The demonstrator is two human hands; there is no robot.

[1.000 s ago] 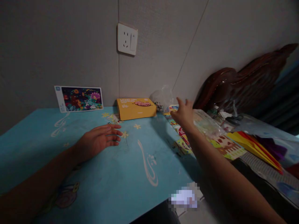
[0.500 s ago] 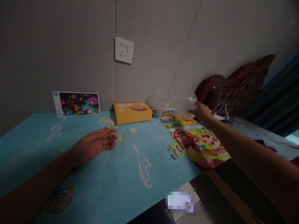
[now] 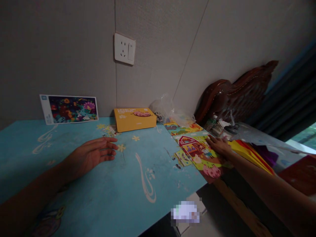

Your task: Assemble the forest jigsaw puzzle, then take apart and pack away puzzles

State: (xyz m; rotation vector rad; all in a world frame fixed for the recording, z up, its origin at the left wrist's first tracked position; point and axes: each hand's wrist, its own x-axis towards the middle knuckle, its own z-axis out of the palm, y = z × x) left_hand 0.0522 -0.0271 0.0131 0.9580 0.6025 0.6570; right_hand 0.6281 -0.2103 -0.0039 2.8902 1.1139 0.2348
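Note:
My left hand hovers palm inward over the left half of the blue table, fingers apart and holding nothing. At the right, my right hand rests on the right edge of a colourful farm picture sheet, its fingers spread. A clear plastic bag lies on the sheet's far end. Beside it another clear bag holds small pieces against the wall. The yellow puzzle box sits left of the bags.
A dark picture card leans on the wall at the left. Small printed pieces lie against the sheet's left edge. Beyond the right edge are a carved wooden headboard, yellow and red material and a plastic-covered surface.
My right hand has let go of the clear bag and come down and nearer onto the sheet. The view has turned slightly right. My left hand keeps its pose.

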